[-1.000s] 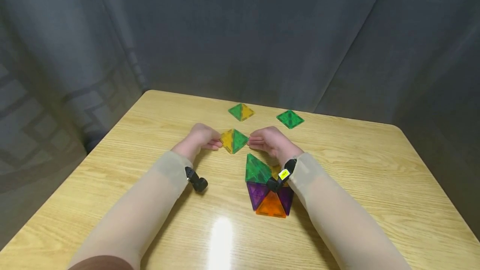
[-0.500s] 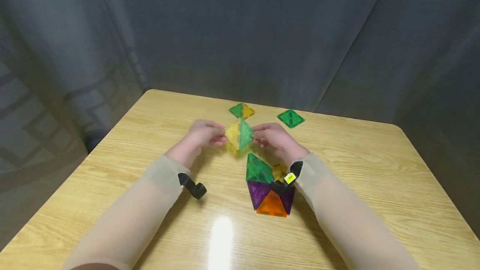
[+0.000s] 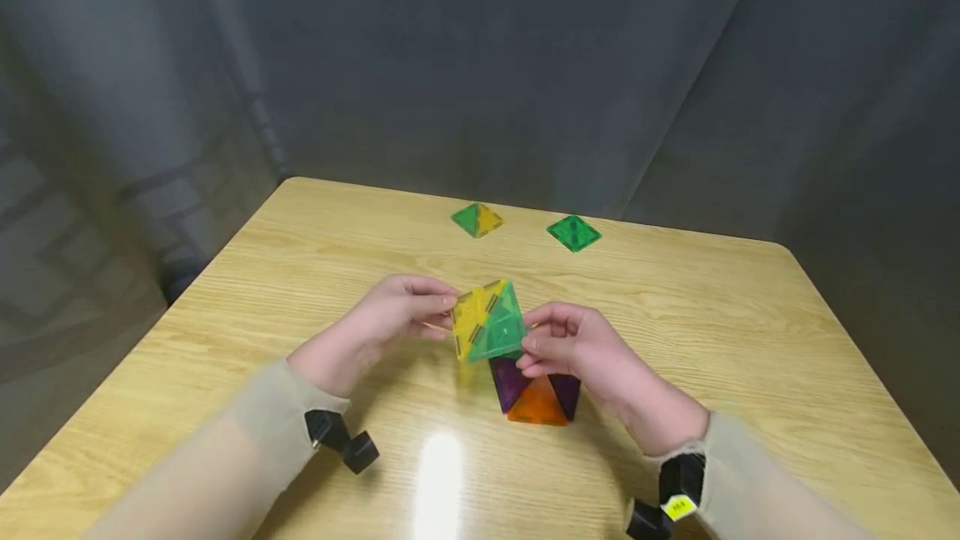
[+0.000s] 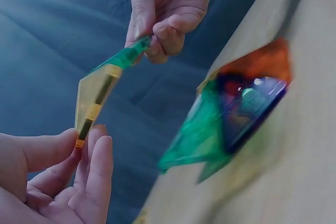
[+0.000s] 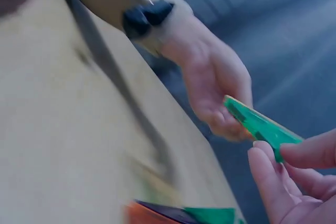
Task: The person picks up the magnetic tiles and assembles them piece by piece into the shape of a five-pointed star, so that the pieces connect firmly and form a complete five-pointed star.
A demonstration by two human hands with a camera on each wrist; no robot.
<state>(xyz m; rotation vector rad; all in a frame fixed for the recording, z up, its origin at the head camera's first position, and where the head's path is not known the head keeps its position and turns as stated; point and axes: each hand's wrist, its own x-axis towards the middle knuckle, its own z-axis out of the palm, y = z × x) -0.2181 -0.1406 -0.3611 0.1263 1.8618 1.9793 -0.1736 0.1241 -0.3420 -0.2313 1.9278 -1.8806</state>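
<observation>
A yellow triangular magnetic tile (image 3: 468, 319) and a green one (image 3: 501, 330) are joined edge to edge, raised above the table and tilted. My left hand (image 3: 397, 313) pinches the yellow corner between thumb and fingers. On the opposite side, my right hand (image 3: 581, 348) pinches the green corner, as the right wrist view also shows. Just below and behind the pair stands a tile structure with an orange triangle (image 3: 538, 403) and purple triangles (image 3: 508, 386). Its green tile (image 4: 194, 135) shows in the left wrist view but is mostly covered from the head camera.
Toward the back of the wooden table (image 3: 360, 223) lie two more joined pairs: a green-and-yellow pair (image 3: 477, 220) and an all-green pair (image 3: 574, 233). A dark curtain (image 3: 480, 65) hangs behind the far edge.
Both hands have lifted the yellow-and-green tile pair off the table. They have drawn it nearer and tilted it, so that it now overlaps the structure's upper part in the head view.
</observation>
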